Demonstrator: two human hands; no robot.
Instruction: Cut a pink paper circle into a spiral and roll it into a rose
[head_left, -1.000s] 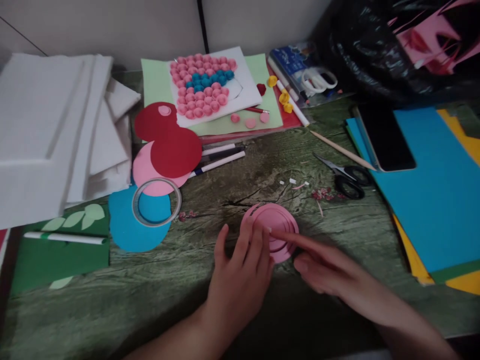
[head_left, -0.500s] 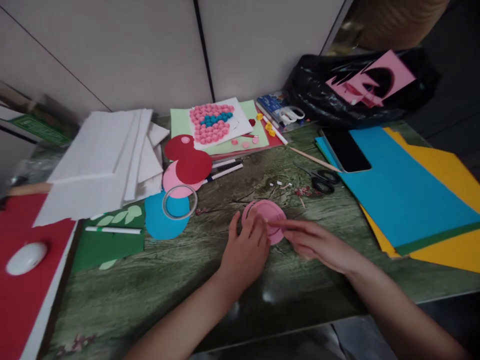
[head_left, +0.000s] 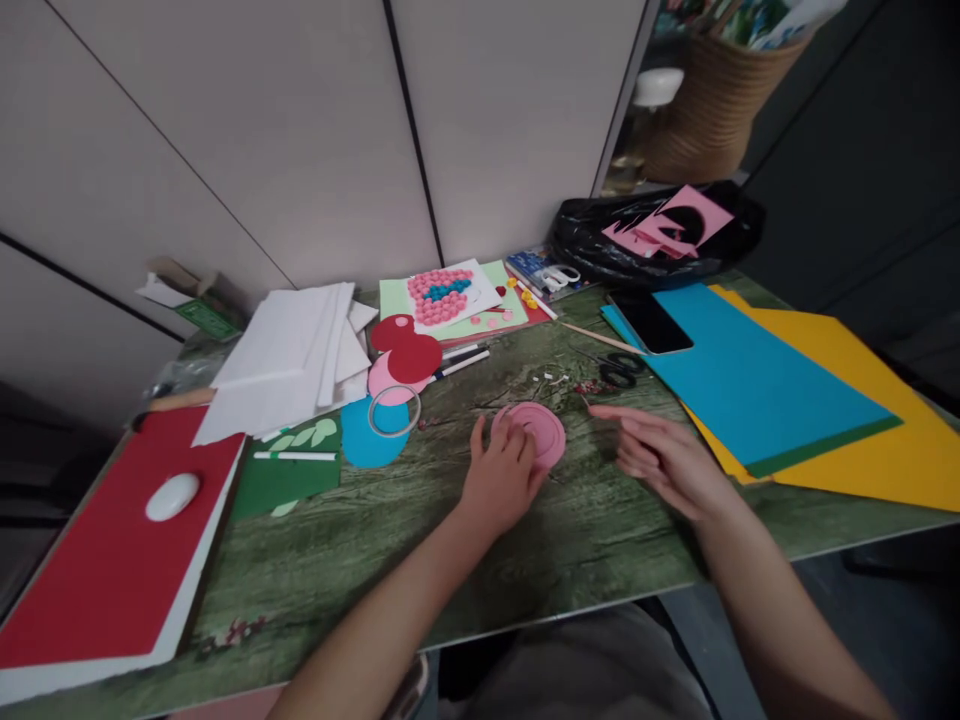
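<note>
A round pink paper piece point(head_left: 551, 432), cut with curved lines like a spiral, lies on the table in front of me. My left hand point(head_left: 501, 475) rests on its left side, fingers spread and pressing down. My right hand point(head_left: 667, 455) is apart from the pink paper, to its right. Its index finger stretches left while the other fingers curl loosely; I see nothing held. Near that fingertip are small white and pink paper scraps point(head_left: 551, 378). Black-handled scissors point(head_left: 619, 371) lie just beyond my right hand.
Blue sheets point(head_left: 772, 380), yellow sheets point(head_left: 847, 370) and a phone point(head_left: 651, 322) lie at right. Leftward are a tape roll point(head_left: 394, 432), red circles point(head_left: 415, 358), white sheets point(head_left: 277, 345) and a white mouse point(head_left: 172, 496). A black bag point(head_left: 592, 235) stands at the back.
My right hand has drawn away from the pink paper to the right, toward the scraps. My left hand stays on the paper. The camera view has tilted up.
</note>
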